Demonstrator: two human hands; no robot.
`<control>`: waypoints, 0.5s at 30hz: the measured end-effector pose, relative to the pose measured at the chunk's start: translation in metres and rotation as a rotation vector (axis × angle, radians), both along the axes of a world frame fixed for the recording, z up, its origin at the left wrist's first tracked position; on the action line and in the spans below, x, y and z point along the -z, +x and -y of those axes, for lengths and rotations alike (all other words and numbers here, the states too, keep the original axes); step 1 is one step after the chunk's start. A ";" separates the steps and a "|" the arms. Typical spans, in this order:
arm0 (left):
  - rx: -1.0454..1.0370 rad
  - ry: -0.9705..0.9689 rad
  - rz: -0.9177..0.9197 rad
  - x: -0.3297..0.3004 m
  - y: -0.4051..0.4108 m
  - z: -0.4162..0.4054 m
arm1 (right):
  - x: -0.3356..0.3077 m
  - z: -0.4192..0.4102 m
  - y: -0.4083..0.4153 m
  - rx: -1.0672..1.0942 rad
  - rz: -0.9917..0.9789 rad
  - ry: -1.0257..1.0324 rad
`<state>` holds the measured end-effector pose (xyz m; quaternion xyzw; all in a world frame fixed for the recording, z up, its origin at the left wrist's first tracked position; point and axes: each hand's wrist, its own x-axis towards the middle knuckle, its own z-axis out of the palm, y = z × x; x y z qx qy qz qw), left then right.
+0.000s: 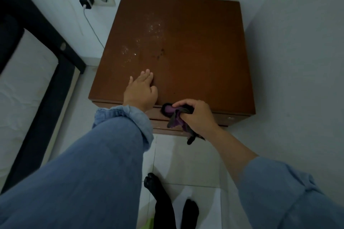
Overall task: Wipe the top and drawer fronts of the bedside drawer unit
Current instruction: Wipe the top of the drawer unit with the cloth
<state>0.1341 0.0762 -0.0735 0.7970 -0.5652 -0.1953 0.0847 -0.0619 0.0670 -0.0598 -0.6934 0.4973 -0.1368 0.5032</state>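
The left hand is laid flat, fingers straight, on the drawer unit top near its front edge. The cloth is gripped by the right hand just below that edge, against the upper drawer front, nearer the unwiped fronts.

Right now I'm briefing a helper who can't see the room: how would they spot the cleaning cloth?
Find the brown drawer unit in the white corner. At its front edge, the right hand grips the cloth against the top drawer front. It is the only purple-and-dark crumpled fabric there; the left hand rests flat and holds nothing.
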 end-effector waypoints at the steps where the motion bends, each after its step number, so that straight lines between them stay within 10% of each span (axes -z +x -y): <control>1: 0.001 0.004 -0.001 -0.001 0.000 0.000 | -0.003 0.006 0.002 0.009 0.032 0.068; 7: -0.003 -0.090 0.113 -0.013 0.006 0.009 | -0.031 0.073 0.025 0.290 0.220 0.436; 15: -0.041 -0.222 0.127 -0.013 0.056 0.071 | -0.042 0.181 0.088 0.476 0.241 0.399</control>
